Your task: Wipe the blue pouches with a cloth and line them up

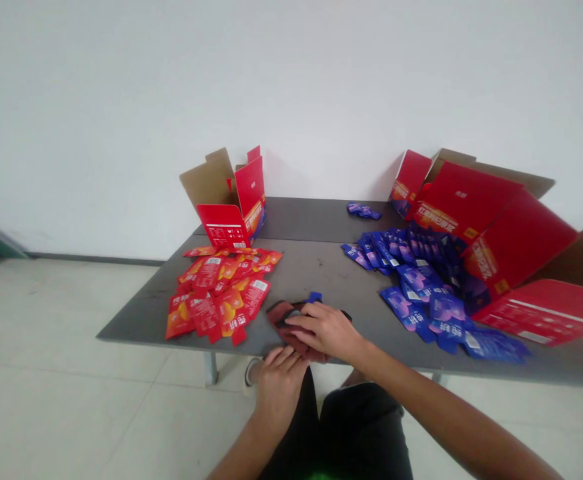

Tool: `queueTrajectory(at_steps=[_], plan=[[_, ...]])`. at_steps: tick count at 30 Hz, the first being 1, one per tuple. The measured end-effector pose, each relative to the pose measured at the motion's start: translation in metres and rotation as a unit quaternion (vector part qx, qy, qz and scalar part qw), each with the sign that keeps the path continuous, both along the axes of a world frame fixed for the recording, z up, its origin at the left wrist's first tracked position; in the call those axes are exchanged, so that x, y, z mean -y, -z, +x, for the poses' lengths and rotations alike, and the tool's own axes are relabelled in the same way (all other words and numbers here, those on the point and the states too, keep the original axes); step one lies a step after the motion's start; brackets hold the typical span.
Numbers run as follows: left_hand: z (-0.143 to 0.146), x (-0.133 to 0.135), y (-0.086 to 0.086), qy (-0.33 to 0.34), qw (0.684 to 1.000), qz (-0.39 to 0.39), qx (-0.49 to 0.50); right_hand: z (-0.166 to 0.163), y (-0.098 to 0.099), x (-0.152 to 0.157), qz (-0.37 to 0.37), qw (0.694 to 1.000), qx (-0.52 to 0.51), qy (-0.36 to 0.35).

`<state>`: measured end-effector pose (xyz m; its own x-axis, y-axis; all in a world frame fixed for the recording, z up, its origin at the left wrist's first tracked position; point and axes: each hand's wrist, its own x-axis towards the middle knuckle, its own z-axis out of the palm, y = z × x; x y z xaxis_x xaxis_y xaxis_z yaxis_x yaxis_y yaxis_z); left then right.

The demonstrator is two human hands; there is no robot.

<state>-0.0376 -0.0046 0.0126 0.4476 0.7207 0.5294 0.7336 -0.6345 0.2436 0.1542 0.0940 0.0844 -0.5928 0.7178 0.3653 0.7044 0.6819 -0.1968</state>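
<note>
A reddish-brown, cloth-like pouch (282, 314) with dark edges lies at the table's front edge. My right hand (329, 331) is over it, fingers bent and closed on its upper part by a dark strip. My left hand (282, 380) grips the pouch's near edge, its fingertips on top and the thumb hidden. A small blue piece (315, 297) sticks out beyond the pouch; what it belongs to is covered. To the left is a spread pile of red-orange packets (231, 300). Many blue-purple packets (421, 280) lie heaped on the right.
An open red carton (224, 223) stands behind the red packets. Two more open red cartons, an upright one (464, 200) and one tipped toward me (521, 247), are at the right. Several blue packets (364, 211) lie near the white wall. The grey table (311, 260) ends above my legs.
</note>
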Motion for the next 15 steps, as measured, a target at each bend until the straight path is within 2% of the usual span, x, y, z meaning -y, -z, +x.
queueTrajectory(at_steps=[1,4,6,8,12,15], plan=[[0.000,0.000,0.001,0.000,1.000,0.003,0.000,0.000,0.001,-0.002,-0.007,1.000,0.003,0.006],[0.000,-0.001,0.001,0.005,1.000,0.019,0.003,0.009,-0.004,-0.023,-0.008,0.995,0.019,0.099],[0.000,-0.001,0.000,0.007,1.000,0.022,0.010,0.013,-0.009,-0.031,0.003,0.992,0.020,0.124],[0.001,-0.001,-0.002,0.005,1.000,0.021,0.017,0.010,-0.010,-0.022,0.013,0.995,0.004,0.100],[0.002,0.001,-0.004,-0.010,1.000,0.006,0.024,-0.002,0.002,0.005,-0.001,1.000,-0.013,-0.007],[0.002,0.001,-0.004,-0.001,1.000,0.015,0.023,0.004,0.002,-0.013,-0.009,0.999,0.020,0.043]])
